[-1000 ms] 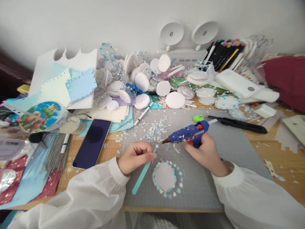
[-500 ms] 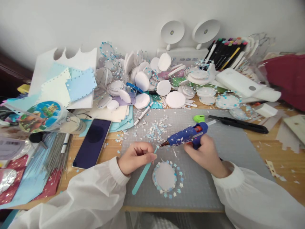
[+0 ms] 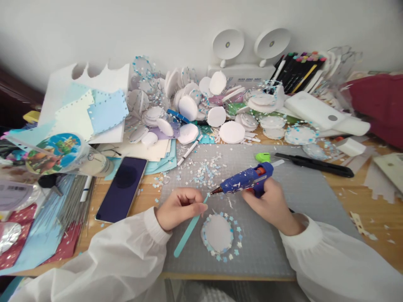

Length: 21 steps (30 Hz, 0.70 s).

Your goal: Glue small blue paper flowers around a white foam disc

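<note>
My left hand (image 3: 182, 208) pinches a pair of teal tweezers (image 3: 189, 235), which slants from upper right to lower left. A tiny pale piece sits at its upper tip. In my right hand (image 3: 270, 204) is a blue hot glue gun (image 3: 241, 181) flecked with white, its nozzle pointing left and lying at or very near that tip. I cannot tell whether they touch. Below, between my hands, a white disc (image 3: 218, 233) ringed with small blue and white flower shapes lies on the grey cutting mat (image 3: 267, 251).
Loose flower pieces (image 3: 208, 170) are scattered beyond my hands. A phone (image 3: 122, 188) lies to the left, with a lidded cup (image 3: 74, 155) behind it. Many white discs (image 3: 232, 131) are heaped along the back. A black utility knife (image 3: 315, 164) and a green object (image 3: 262, 157) lie at the right.
The glue gun has shifted very slightly left, its nozzle closer to the tweezers' tip. My left hand and the ringed disc stay where they were.
</note>
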Tool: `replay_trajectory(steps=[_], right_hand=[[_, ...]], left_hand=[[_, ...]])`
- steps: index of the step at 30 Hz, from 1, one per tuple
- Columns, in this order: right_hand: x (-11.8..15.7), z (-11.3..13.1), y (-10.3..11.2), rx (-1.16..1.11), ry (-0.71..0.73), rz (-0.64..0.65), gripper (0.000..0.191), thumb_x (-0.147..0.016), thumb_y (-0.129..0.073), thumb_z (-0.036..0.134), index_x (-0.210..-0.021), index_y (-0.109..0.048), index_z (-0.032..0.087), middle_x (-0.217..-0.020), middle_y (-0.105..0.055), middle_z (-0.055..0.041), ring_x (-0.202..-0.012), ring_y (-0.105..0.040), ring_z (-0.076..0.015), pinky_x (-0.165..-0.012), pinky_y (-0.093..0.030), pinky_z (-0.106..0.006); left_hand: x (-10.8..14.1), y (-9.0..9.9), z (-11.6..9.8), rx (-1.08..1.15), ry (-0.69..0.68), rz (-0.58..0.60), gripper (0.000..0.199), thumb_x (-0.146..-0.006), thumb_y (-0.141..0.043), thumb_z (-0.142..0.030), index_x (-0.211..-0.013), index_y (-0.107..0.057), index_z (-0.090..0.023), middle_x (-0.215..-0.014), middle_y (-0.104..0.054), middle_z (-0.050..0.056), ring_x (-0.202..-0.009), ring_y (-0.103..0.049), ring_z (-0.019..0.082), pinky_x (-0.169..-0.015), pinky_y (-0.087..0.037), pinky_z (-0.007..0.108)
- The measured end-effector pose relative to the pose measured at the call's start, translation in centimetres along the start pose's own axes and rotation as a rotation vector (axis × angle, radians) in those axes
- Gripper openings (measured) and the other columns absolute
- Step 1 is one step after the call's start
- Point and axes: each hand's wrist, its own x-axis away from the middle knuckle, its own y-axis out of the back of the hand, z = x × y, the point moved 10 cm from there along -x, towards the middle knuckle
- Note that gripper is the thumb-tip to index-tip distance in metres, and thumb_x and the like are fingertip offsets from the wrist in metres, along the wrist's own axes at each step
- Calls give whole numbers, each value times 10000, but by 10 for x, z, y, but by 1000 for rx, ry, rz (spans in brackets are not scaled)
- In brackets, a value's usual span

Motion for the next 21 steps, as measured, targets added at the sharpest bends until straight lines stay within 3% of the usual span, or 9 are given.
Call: replay_trajectory(steps=[21], right_hand=[[1,3,2,95,56,-21,231,-656,-535,303,-485,-396,234,-387,-451,34,-368,-431,-121,-407,-342,-253]], left_hand=[[0,0,0,-4,-6,15,406,-720,-694,-445,-519,-527,-135,-466,-391,-48,-434,-275,53,-431,-184,225]])
